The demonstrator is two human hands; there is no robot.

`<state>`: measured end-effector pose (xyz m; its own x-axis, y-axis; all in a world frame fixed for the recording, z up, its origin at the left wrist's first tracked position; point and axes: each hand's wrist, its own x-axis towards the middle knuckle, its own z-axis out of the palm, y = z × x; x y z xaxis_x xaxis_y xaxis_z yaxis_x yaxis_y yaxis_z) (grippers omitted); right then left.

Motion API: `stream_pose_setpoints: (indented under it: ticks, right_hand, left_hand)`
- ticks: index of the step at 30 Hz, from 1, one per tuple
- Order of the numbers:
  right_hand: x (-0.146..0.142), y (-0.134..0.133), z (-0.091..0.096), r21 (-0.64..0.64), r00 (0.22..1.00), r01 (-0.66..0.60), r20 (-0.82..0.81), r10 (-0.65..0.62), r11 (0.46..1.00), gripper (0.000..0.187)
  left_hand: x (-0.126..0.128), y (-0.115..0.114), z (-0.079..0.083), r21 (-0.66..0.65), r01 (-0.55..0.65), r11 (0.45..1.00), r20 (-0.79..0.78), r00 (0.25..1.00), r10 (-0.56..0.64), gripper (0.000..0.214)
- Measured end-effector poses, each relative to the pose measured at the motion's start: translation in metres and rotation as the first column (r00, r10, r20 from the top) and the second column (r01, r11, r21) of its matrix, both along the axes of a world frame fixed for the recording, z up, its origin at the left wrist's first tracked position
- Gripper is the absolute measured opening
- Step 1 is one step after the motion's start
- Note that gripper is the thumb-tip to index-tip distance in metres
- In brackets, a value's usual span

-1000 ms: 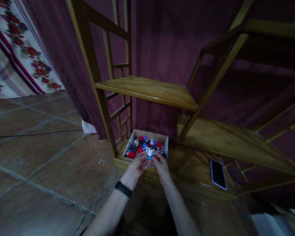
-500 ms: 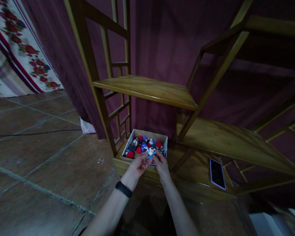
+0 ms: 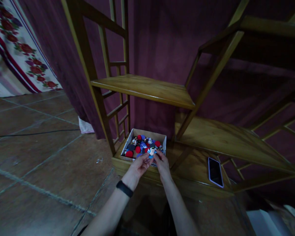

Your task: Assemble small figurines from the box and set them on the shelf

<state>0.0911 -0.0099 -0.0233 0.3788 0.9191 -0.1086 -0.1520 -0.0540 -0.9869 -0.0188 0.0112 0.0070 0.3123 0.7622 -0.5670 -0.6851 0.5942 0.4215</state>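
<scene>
Left hand [image 3: 139, 166] and right hand [image 3: 163, 166] are edging slightly rightward, pinching a blue figurine [image 3: 151, 152]. If that fingertip grip's slipping, it's tumbling into the box [image 3: 157, 135] beyond.

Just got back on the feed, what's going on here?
A person is holding a small blue-and-white figure between the left hand and the right hand, by the near side of an open box. The box holds a jumble of small red, blue and dark pieces and sits on the bottom shelf of a wooden unit. A phone lies to the right on that shelf, untouched. The figure's finer details are too small to make out.
</scene>
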Motion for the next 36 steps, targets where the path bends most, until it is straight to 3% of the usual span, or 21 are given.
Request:
stream_pose_setpoints:
  ticks: [6, 13, 22, 31, 36]
  right_hand:
    - [0.000, -0.001, -0.001, 0.063, 0.999, 0.029, 0.020, -0.031, 0.998, 0.041]
    - [-0.003, 0.000, -0.001, 0.147, 0.989, -0.019, 0.146, -0.003, 0.989, 0.037]
    - [-0.001, -0.002, 0.004, 0.125, 0.961, -0.009, 0.274, -0.026, 0.992, 0.032]
    - [0.002, -0.010, 0.013, 0.027, 0.866, 0.025, 0.499, -0.035, 0.999, 0.027]
    - [0.002, -0.011, 0.013, 0.011, 0.875, 0.047, 0.481, -0.046, 0.999, 0.029]
  left_hand:
    - [0.002, -0.001, -0.002, 0.028, -0.039, 0.999, 0.002, 0.999, 0.039, 0.011]
    - [0.004, -0.003, -0.004, 0.047, -0.015, 0.999, -0.067, 0.998, 0.018, 0.017]
    - [0.007, -0.010, -0.002, 0.059, -0.033, 0.998, -0.038, 0.999, 0.035, 0.018]
    - [0.010, -0.015, 0.003, 0.024, -0.032, 0.999, -0.099, 0.995, 0.034, 0.015]
    - [0.011, -0.015, 0.001, 0.043, -0.050, 0.998, -0.120, 0.991, 0.055, 0.015]
